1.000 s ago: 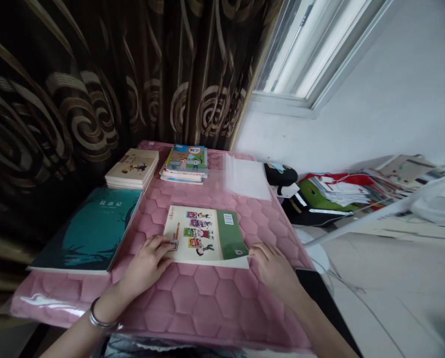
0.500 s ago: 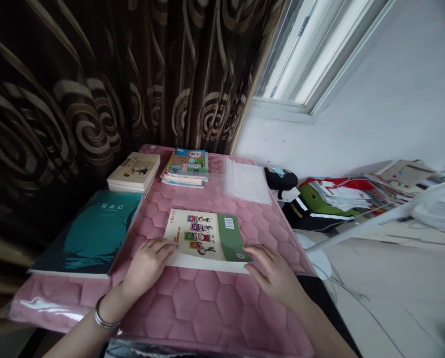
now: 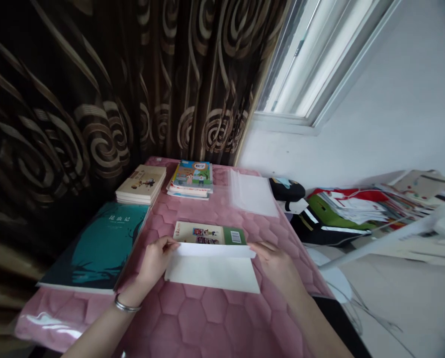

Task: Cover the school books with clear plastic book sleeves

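Observation:
A thin booklet with cartoon figures and a green band lies in the middle of the pink quilted table. Its near cover edge is lifted, and a white inside page shows below it. My left hand pinches the cover's left corner. On the right, my right hand holds the other corner. A silver bangle sits on my left wrist.
A large teal book lies at the table's left edge. Two book stacks and a clear plastic sleeve sit at the back. A dark swirl curtain hangs behind. Papers and bags are piled on the right.
Both hands have raised the booklet's near cover edge up and away from me, exposing the white page beneath. The view has tilted slightly upward.

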Motion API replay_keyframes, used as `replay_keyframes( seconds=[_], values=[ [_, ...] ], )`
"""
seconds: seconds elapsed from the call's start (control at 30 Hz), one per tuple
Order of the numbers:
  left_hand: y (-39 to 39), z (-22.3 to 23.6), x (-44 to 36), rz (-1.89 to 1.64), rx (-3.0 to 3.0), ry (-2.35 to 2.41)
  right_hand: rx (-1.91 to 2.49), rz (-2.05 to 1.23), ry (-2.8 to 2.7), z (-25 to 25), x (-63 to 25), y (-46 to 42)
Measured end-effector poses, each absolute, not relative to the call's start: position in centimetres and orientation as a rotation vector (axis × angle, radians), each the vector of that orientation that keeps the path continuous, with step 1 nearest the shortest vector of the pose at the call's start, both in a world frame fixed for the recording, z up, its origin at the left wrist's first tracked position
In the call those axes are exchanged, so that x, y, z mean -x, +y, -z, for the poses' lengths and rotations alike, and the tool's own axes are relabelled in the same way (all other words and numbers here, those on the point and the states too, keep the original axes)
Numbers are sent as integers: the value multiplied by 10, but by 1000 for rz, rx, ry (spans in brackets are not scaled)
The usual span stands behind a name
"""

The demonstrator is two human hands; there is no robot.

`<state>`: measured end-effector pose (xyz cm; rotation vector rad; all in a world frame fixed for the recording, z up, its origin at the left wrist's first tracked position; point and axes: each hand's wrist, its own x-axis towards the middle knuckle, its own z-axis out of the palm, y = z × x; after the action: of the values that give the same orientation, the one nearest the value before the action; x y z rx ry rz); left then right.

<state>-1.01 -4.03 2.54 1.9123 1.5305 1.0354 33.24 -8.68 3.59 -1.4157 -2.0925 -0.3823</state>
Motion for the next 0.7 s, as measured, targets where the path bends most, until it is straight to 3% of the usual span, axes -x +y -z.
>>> replay_keyframes(
  seconds=[0.23, 0.47, 0.7],
  values=[
    [-11, -27, 3, -1057, -1807, 1551, 1503, 636, -1670, -52, -301, -68],
    [4, -30, -8, -1102, -1779, 1391, 1421, 414, -2041, -38, -182, -39],
    [32, -20, -8, -1102, -1656, 1355, 1377, 411, -2020, -9, -181, -28]
  ],
)
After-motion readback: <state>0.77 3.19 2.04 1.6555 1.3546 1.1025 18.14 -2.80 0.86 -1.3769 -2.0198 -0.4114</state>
